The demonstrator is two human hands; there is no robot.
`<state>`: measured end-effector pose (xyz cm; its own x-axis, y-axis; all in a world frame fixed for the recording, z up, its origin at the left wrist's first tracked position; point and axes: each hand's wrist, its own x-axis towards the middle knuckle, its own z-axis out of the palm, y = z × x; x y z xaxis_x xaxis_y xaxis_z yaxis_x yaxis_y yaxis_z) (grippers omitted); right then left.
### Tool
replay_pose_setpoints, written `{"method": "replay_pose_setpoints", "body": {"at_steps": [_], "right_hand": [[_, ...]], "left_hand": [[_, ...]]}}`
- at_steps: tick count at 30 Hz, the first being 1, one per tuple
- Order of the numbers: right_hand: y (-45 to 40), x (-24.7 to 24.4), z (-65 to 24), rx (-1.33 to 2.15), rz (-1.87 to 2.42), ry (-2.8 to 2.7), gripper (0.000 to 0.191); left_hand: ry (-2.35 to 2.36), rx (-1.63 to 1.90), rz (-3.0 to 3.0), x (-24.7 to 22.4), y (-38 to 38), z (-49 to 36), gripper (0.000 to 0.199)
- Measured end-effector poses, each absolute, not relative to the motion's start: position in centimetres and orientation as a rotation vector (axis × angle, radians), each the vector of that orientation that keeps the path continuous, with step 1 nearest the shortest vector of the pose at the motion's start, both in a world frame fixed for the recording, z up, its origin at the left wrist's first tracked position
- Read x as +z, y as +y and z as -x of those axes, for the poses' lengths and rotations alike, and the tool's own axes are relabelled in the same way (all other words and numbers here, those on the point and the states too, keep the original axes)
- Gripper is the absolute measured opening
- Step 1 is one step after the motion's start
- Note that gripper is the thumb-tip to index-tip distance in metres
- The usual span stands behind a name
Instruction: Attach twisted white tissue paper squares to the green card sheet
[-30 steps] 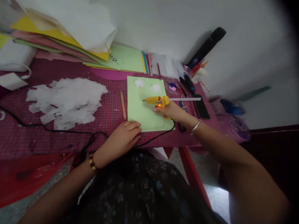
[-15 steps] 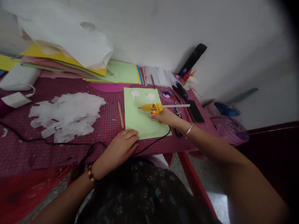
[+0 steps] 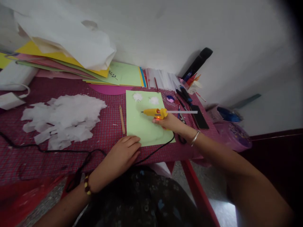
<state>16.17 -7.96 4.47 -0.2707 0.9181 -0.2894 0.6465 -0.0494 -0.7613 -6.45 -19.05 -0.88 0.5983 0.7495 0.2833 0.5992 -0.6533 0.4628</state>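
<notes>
My right hand [image 3: 169, 122] is closed round the handle of a yellow hot glue gun [image 3: 153, 112], whose red light glows. A pale glue stick [image 3: 182, 112] juts from its back end, and its nozzle points left over a light green sheet of paper [image 3: 136, 126]. Two white fluffy-looking patches [image 3: 137, 97] sit near the sheet's top edge. My left hand [image 3: 125, 150] lies flat, fingers stretched, on the sheet's lower left corner. Just left of the sheet is a thin wooden stick [image 3: 121, 119] with a pointed end.
A heap of white paper pieces [image 3: 66, 116] covers the table's left part. Behind it rises a stack of coloured sheets [image 3: 71, 67]. A black cord [image 3: 59, 151] runs along the front. Glue sticks [image 3: 162, 78], scissors [image 3: 181, 117] and a dark flat object [image 3: 200, 117] lie right.
The view has shifted slightly, so things appear a little lower. The glue gun stays over the green sheet in my right hand, and my left hand keeps its place on the corner.
</notes>
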Motion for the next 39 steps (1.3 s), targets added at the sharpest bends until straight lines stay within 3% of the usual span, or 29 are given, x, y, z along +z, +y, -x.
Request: {"method": "replay_pose_setpoints", "body": {"at_steps": [4, 17, 25, 33, 39], "right_hand": [[-8.0, 4.5, -16.1, 1.259, 1.674, -1.902, 0.017], [-8.1, 4.6, -16.2, 1.192, 1.713, -1.946, 0.027], [-8.1, 4.5, -16.4, 0.890, 1.773, -2.119, 0.029], [-8.1, 4.1, -16.8, 1.299, 1.738, -1.953, 0.027], [-8.2, 3.1, -17.0, 1.038, 1.739, -2.032, 0.027]], "left_hand": [[1.090, 0.673, -2.495, -0.7, -19.1, 6.4, 0.022], [1.097, 0.691, -2.516, -0.9, -19.1, 6.5, 0.022], [1.092, 0.721, -2.580, -1.2, -19.0, 6.5, 0.022], [1.110, 0.682, -2.542, -1.1, -19.1, 6.4, 0.021], [1.121, 0.677, -2.533, -1.3, -19.2, 6.4, 0.020]]}}
